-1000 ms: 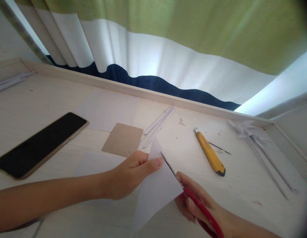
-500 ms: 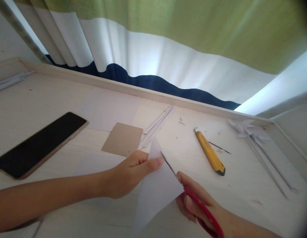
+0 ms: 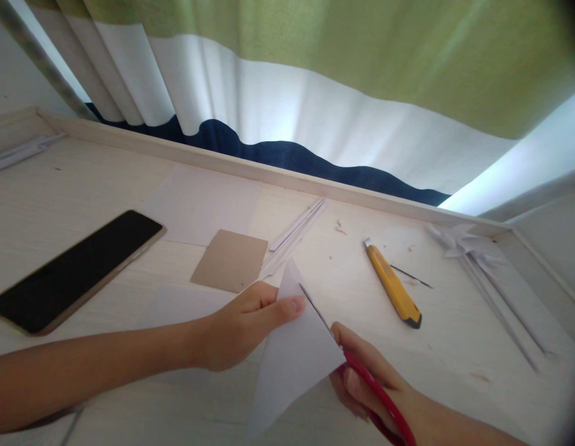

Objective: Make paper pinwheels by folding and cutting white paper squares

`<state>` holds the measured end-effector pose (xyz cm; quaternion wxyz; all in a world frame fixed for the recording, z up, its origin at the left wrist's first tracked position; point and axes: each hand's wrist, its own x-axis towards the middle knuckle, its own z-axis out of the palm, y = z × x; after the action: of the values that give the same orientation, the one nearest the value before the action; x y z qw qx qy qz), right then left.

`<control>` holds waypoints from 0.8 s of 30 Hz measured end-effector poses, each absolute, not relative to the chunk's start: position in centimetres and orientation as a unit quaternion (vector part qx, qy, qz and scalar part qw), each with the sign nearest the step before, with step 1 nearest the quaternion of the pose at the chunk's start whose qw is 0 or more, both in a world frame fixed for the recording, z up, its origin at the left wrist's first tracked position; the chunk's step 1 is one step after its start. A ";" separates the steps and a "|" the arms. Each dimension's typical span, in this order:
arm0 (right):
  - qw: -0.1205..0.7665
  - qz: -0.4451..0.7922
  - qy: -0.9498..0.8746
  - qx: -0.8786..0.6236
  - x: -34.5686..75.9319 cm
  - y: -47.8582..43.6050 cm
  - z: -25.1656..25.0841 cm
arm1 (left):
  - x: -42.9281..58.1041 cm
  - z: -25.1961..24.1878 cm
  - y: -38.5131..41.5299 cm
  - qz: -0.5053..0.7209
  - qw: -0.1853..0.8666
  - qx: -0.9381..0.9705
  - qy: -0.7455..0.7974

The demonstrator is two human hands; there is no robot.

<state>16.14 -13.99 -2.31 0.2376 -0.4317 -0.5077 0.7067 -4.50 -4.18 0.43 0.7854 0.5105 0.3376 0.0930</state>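
Observation:
My left hand (image 3: 250,328) pinches a white sheet of paper (image 3: 294,359), its thumb on top and the other fingers behind. In my right hand (image 3: 371,378) are scissors (image 3: 377,390) with red handles. Their dark blade lies along the paper's right edge, its tip close to my left thumb. The far end of the paper comes to a point near a square of brown cardboard (image 3: 231,260) lying on the table. Just beyond that point are thin folded paper strips (image 3: 299,229).
A phone (image 3: 78,272) lies at the left. Right of the paper is a yellow utility knife (image 3: 392,282) beside a thin dark rod (image 3: 411,276). Paper pinwheels (image 3: 458,241) on sticks rest at the far right. Another white sheet (image 3: 203,204) lies near the raised back edge, below the curtain (image 3: 287,93).

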 end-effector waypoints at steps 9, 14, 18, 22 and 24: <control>0.277 0.718 -0.509 -0.386 15.8 -13.5 -2.4 | -4.6 0.5 -4.2 0.079 0.799 0.501 0.322; 0.275 0.725 -0.497 -0.389 15.6 -13.4 -1.9 | -4.7 0.3 -4.3 0.063 0.803 0.506 0.308; 0.274 0.731 -0.489 -0.389 15.5 -13.4 -1.9 | -4.6 0.3 -4.3 0.064 0.807 0.503 0.303; 0.291 0.737 -0.470 -0.388 15.4 -13.5 -2.2 | -4.7 0.1 -4.2 0.064 0.805 0.508 0.301; 0.292 0.743 -0.462 -0.386 15.4 -13.5 -2.1 | -4.8 0.0 -4.2 0.064 0.801 0.512 0.302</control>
<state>15.36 -13.51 -2.12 0.2918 -0.3862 -0.4620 0.7432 -4.75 -4.24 0.01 0.8012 0.5125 0.3023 0.0641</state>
